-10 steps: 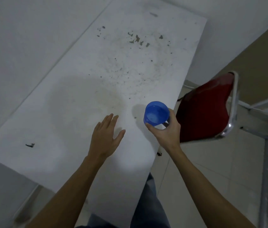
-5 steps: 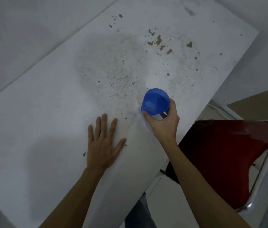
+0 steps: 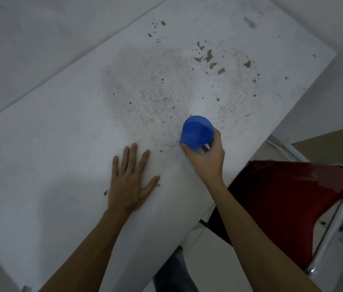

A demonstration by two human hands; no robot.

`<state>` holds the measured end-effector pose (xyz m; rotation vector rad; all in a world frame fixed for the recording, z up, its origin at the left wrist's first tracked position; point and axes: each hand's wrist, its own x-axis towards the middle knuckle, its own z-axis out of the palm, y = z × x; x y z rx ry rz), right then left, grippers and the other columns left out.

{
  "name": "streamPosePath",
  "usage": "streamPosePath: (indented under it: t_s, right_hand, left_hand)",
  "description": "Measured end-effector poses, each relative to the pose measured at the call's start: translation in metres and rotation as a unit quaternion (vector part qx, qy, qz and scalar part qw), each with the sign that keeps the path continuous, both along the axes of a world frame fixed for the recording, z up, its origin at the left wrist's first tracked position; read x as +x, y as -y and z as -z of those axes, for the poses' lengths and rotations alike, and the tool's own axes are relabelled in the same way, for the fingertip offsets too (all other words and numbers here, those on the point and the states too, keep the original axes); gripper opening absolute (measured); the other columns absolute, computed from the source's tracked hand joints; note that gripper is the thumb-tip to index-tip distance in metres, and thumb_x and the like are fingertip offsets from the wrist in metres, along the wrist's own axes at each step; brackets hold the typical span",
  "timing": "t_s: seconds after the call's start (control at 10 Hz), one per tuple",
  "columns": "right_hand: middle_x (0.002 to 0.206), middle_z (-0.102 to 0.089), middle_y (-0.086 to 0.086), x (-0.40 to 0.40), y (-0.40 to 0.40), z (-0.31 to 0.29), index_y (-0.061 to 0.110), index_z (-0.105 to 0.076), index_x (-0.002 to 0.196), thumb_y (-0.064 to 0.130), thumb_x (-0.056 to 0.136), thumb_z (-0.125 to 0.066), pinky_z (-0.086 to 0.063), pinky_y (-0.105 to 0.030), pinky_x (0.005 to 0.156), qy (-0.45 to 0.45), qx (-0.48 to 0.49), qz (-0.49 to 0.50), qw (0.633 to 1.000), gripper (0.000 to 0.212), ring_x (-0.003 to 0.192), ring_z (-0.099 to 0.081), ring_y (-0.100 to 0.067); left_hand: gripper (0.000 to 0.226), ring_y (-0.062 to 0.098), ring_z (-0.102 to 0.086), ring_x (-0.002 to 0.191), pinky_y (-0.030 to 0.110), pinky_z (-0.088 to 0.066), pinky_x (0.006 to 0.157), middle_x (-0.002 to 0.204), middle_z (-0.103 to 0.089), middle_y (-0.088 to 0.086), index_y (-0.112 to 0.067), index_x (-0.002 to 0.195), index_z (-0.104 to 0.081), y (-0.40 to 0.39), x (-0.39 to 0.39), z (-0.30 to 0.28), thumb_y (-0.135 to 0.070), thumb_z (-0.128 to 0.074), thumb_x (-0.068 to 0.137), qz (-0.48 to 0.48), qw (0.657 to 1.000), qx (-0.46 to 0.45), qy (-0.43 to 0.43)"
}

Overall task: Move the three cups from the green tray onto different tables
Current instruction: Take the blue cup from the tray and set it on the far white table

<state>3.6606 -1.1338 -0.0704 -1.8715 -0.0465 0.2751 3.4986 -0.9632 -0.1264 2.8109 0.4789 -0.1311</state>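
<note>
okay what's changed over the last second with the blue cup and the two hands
The right hand carried the blue cup from the table's near edge inward over the white table. The left hand, first hovering, pressed flat on it. The grip on the cup is unchanged; the red chair stayed put.

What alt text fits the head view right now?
The right hand holds a blue cup over a stained white table, while the left hand lies flat beside it. A red chair stands at right.
</note>
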Motion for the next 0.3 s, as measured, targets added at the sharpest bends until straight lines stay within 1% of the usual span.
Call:
streamPosePath:
  t_s: [0.1,0.2,0.3]
  right_hand:
    - [0.128,-0.056,0.026,-0.006,0.003,-0.009,0.027,-0.047,0.143,0.014,0.076,-0.093,-0.046,-0.003,0.094,-0.015,-0.008,-0.019,1.000,0.082,0.114,-0.055,0.022]
    - [0.137,-0.053,0.020,-0.023,0.010,-0.019,0.032,-0.040,0.149,0.024,0.078,-0.092,-0.042,-0.011,0.105,-0.026,-0.035,-0.029,0.999,0.088,0.127,-0.052,0.008]
    - [0.143,-0.048,0.012,-0.059,0.017,-0.035,0.031,-0.038,0.150,0.036,0.084,-0.087,-0.037,-0.013,0.107,-0.028,-0.080,-0.031,0.996,0.082,0.124,-0.047,0.005]
  left_hand:
    - [0.081,0.028,0.001,0.162,0.056,-0.007,0.129,0.175,-0.001,0.010,-0.025,0.166,-0.018,-0.003,-0.002,-0.006,-0.070,-0.033,0.100,0.003,1.000,-0.024,-0.003]
    - [0.077,0.028,-0.013,0.161,0.056,-0.014,0.128,0.173,-0.016,0.012,-0.020,0.160,-0.036,-0.005,-0.012,-0.021,-0.067,-0.039,0.099,-0.023,0.998,-0.060,0.019]
    - [0.075,0.026,-0.022,0.159,0.054,-0.017,0.128,0.170,-0.028,0.010,-0.020,0.155,-0.043,-0.008,-0.032,-0.043,-0.068,-0.039,0.098,-0.050,0.995,-0.066,0.051]
